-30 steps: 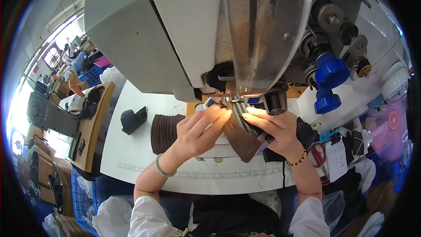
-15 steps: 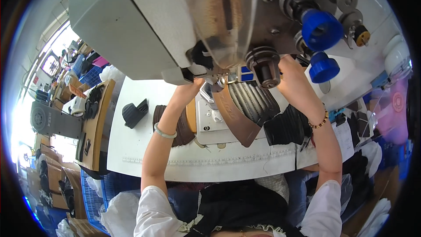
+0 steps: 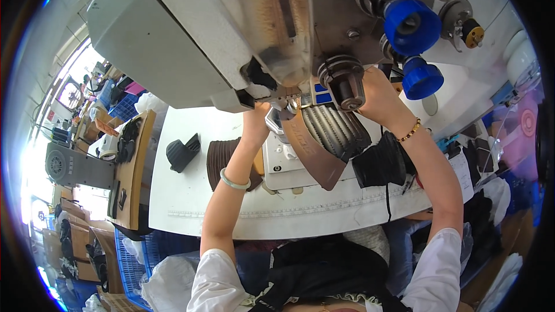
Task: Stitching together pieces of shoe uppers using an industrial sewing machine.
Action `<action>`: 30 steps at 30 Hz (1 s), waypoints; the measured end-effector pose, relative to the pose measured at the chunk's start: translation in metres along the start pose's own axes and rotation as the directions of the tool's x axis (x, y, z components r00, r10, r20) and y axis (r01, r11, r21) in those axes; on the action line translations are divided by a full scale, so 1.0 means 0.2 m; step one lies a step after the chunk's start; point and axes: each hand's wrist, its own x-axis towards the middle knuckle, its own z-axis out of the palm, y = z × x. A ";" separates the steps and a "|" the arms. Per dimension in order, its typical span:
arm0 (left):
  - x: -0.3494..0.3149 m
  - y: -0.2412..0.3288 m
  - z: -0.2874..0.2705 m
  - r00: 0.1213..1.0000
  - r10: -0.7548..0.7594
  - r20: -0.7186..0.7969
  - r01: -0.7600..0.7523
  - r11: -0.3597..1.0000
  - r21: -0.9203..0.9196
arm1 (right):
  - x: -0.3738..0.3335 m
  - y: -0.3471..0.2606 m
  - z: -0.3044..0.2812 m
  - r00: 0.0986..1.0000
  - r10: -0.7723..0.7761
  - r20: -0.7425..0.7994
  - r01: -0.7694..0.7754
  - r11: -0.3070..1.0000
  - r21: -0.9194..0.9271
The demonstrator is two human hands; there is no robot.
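Note:
A sewing machine (image 3: 191, 40) with blue knobs looms over a white table and covers the fingers of both hands. Under its needle area lies a curved brown panel (image 3: 315, 156), with a ribbed grey-black piece (image 3: 332, 130) along its right side. My left hand (image 3: 256, 120), with a pale bangle on the wrist, is just left of the needle area; its fingers are hidden. On the other side, my right hand (image 3: 378, 98) reaches behind a metal spindle, its fingertips out of sight. I cannot see what either hand holds.
Brown curved pieces (image 3: 222, 164) are stacked beside my left forearm, and a black folded piece (image 3: 182, 153) lies farther left. Black pieces (image 3: 378, 164) sit near my right forearm, a cord hanging from them. A ruler strip (image 3: 277, 211) runs along the table's front. Blue crates (image 3: 130, 260) stand below left.
The view has shifted slightly. My right hand has come a little nearer the needle area and my left forearm has shifted right. The brown panel lies in nearly the same place.

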 end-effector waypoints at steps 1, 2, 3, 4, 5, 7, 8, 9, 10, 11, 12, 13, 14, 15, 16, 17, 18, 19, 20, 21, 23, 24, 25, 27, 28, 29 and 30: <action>-0.01 -0.03 0.00 1.000 0.001 -0.002 -0.001 1.000 0.004 | -0.01 0.01 0.01 0.998 -0.062 0.003 0.062 0.998 -0.028; -0.01 -0.03 0.01 0.998 0.054 -0.028 -0.052 0.996 0.074 | -0.01 0.02 0.01 0.993 -0.119 0.011 0.120 0.991 -0.057; -0.01 -0.02 0.01 0.993 0.107 -0.051 -0.099 0.984 0.145 | -0.01 0.02 0.01 0.993 -0.120 0.013 0.120 0.991 -0.058; 0.00 -0.02 0.02 0.993 0.107 -0.052 -0.099 0.985 0.144 | -0.02 0.01 0.02 0.997 -0.073 -0.005 0.073 0.997 -0.019; -0.01 -0.02 0.01 0.996 0.084 -0.037 -0.079 0.990 0.115 | -0.02 0.00 0.02 0.999 -0.028 -0.021 0.028 0.999 0.022; -0.02 -0.02 0.01 0.998 0.059 -0.024 -0.057 0.995 0.088 | -0.02 0.01 0.02 0.994 -0.096 -0.055 0.093 0.993 -0.067; -0.01 -0.03 0.01 1.000 0.005 0.010 -0.005 1.000 0.020 | -0.02 0.01 0.02 0.983 -0.166 -0.084 0.151 0.975 -0.161; 0.00 -0.03 0.00 0.998 -0.046 0.048 0.048 0.998 -0.045 | -0.02 0.02 0.01 0.982 -0.171 -0.083 0.156 0.974 -0.162; -0.01 -0.03 0.01 0.998 -0.045 0.043 0.047 0.998 -0.046 | -0.03 0.03 0.02 0.989 -0.144 -0.044 0.138 0.983 -0.120; 0.00 -0.01 0.02 0.995 -0.099 0.012 0.100 0.976 -0.194 | -0.03 0.04 0.02 0.993 -0.119 -0.003 0.118 0.990 -0.078; 0.00 0.01 0.02 0.988 -0.156 -0.011 0.143 0.930 -0.339 | -0.04 0.04 0.02 0.989 -0.140 -0.036 0.138 0.989 -0.057; 0.00 0.01 0.02 0.988 -0.157 -0.014 0.143 0.929 -0.342 | -0.05 0.04 0.02 0.989 -0.143 -0.033 0.141 0.988 -0.058; 0.00 0.01 0.02 0.979 -0.206 0.010 0.196 0.914 -0.355 | -0.05 0.04 0.03 0.987 -0.148 -0.058 0.142 0.986 -0.084; 0.00 0.01 0.02 0.967 -0.253 0.036 0.248 0.896 -0.368 | -0.05 0.03 0.03 0.985 -0.152 -0.083 0.143 0.984 -0.110; 0.01 0.02 0.02 0.967 -0.254 0.033 0.248 0.895 -0.370 | -0.05 0.03 0.02 0.985 -0.154 -0.081 0.145 0.983 -0.110; 0.00 0.02 0.03 0.967 -0.252 0.020 0.244 0.908 -0.342 | -0.04 0.00 0.01 1.000 -0.027 0.005 0.027 0.998 -0.053; 0.00 0.02 0.03 0.968 -0.250 0.007 0.240 0.919 -0.314 | -0.03 -0.01 0.00 0.990 0.097 0.099 -0.096 0.995 -0.007; 0.00 0.02 0.03 0.967 -0.254 0.004 0.243 0.918 -0.314 | -0.03 -0.02 0.00 0.990 0.094 0.102 -0.094 0.996 -0.004; 0.00 0.02 0.04 0.961 -0.275 -0.017 0.259 0.923 -0.283 | -0.03 -0.02 -0.01 0.993 0.049 0.104 -0.038 0.994 -0.107; 0.00 0.03 0.04 0.954 -0.296 -0.041 0.277 0.927 -0.252 | -0.03 -0.02 -0.01 0.994 0.003 0.110 0.020 0.978 -0.208; 0.01 0.02 0.06 0.966 -0.235 -0.109 0.198 0.942 -0.272 | -0.02 -0.03 -0.01 0.992 -0.105 0.064 0.118 0.961 -0.251; 0.01 0.02 0.06 0.970 -0.169 -0.174 0.116 0.952 -0.282 | 0.00 -0.03 0.00 0.977 -0.211 0.018 0.206 0.932 -0.297; 0.01 0.02 0.06 0.966 -0.177 -0.190 0.120 0.953 -0.276 | 0.01 -0.05 0.01 0.974 -0.226 0.019 0.222 0.932 -0.287; -0.01 0.10 -0.02 0.975 -0.105 -0.194 0.088 0.992 -0.090 | 0.00 -0.06 0.04 0.977 -0.185 -0.104 0.134 0.918 -0.374; -0.01 -0.06 -0.01 0.918 -0.305 -0.255 0.299 0.952 -0.062 | -0.05 -0.03 0.07 0.996 -0.060 -0.063 0.027 0.902 -0.430; 0.06 0.14 0.02 0.901 -0.084 -0.426 0.075 0.997 -0.036 | -0.18 0.10 0.06 0.995 0.104 -0.007 -0.092 0.843 -0.531; 0.07 0.16 -0.05 0.857 -0.120 -0.500 0.074 0.991 -0.111 | -0.20 0.11 0.04 0.982 0.157 -0.101 -0.186 0.866 -0.464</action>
